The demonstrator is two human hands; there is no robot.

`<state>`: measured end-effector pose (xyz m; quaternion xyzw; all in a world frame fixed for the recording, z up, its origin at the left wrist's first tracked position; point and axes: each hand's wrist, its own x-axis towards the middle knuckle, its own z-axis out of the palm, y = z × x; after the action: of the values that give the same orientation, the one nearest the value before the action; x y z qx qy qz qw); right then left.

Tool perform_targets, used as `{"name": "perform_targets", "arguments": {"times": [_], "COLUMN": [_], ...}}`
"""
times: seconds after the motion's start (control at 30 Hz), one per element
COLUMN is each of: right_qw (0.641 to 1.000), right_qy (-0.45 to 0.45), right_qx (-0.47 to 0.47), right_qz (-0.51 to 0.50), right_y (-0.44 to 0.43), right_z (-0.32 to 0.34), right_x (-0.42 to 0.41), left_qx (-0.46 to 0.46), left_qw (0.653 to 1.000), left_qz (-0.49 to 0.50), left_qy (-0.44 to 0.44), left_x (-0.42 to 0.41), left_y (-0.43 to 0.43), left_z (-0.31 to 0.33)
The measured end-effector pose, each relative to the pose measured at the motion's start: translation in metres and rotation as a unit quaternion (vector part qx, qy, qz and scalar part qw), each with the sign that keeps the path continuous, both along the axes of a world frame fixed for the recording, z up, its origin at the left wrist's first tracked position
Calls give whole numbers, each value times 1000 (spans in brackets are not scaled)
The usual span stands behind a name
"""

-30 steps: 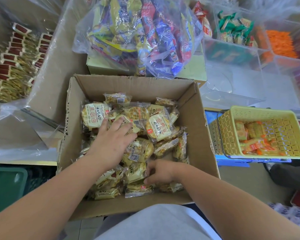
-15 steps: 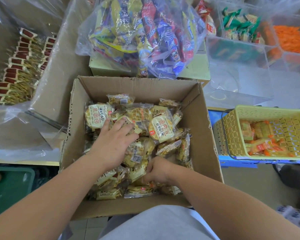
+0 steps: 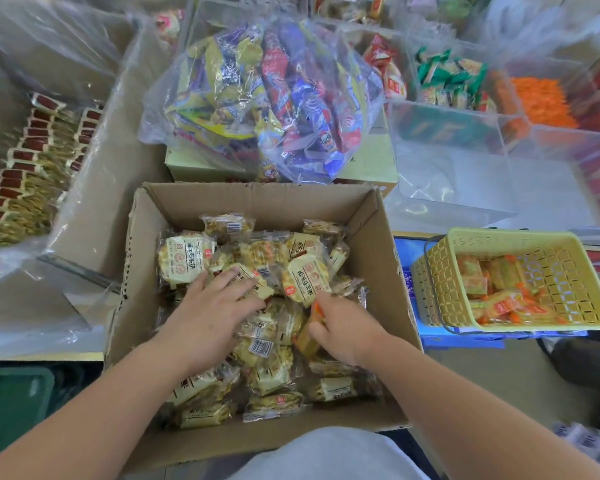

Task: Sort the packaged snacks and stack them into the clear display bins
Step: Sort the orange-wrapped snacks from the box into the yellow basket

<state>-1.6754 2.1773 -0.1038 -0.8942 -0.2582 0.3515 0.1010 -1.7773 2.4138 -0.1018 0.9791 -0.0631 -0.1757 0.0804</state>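
A cardboard box (image 3: 388, 258) in front of me holds several yellow round cracker packets (image 3: 184, 259). My left hand (image 3: 212, 313) lies flat on the pile, fingers spread and pointing to the upper right. My right hand (image 3: 340, 327) is in the box's right half and pinches a small orange-edged snack packet (image 3: 312, 323) lifted out of the pile. Clear display bins (image 3: 465, 129) stand at the back right with green and orange snacks inside.
A yellow plastic basket (image 3: 440, 271) with orange-and-green packets sits to the right of the box. A big clear bag of mixed snacks (image 3: 274, 98) lies on a carton behind it. Left, a lined carton holds rows of red-topped packets (image 3: 25, 168). A green crate (image 3: 11, 403) is lower left.
My right hand has come up from the near side of the pile and now holds an orange-edged packet. My left hand has stayed on the crackers. The view has tilted up slightly.
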Motion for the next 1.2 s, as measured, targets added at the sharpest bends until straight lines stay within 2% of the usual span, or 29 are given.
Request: {"name": "perform_targets", "arguments": {"times": [0.13, 0.27, 0.37, 0.43, 0.63, 0.77, 0.87, 0.97, 1.13, 1.2], "right_qw": [996, 996, 997, 994, 985, 978, 985, 992, 998, 995], "right_qy": [-18, 13, -13, 2, 25, 92, 133, 109, 57, 49], "right_qx": [-81, -85, -68, -79, -118, -159, -109, -50, 6, 65], "right_qz": [41, -7, 32, 69, 122, 103, 16, -34, -37, -56], "right_y": [-2, -13, -15, -11, 3, 11, 11, 7, -6, -19], "right_z": [-11, -21, -27, -31, -36, -42, -45, -42, -8, 8], "right_x": [-3, -4, 0, 3, 8, 10, 6, 2, -4, -5], "left_qx": [-27, -69, -83, -70, -96, -74, -66, -62, -21, -17], "left_qw": [999, 994, 983, 979, 963, 965, 959, 960, 974, 979], "left_qz": [26, 79, 138, 166, 235, 251, 273, 268, 225, 205], "left_qy": [-4, -40, -87, -94, -91, -28, 22, 47, 3, -11], "left_x": [-5, -10, -16, -22, -54, -71, -76, -79, -72, -64], "left_y": [8, 8, 7, 6, 7, -1, -6, -10, -11, -13], "left_z": [4, 15, 22, 26, 25, 17, 7, -1, -8, -7]}}
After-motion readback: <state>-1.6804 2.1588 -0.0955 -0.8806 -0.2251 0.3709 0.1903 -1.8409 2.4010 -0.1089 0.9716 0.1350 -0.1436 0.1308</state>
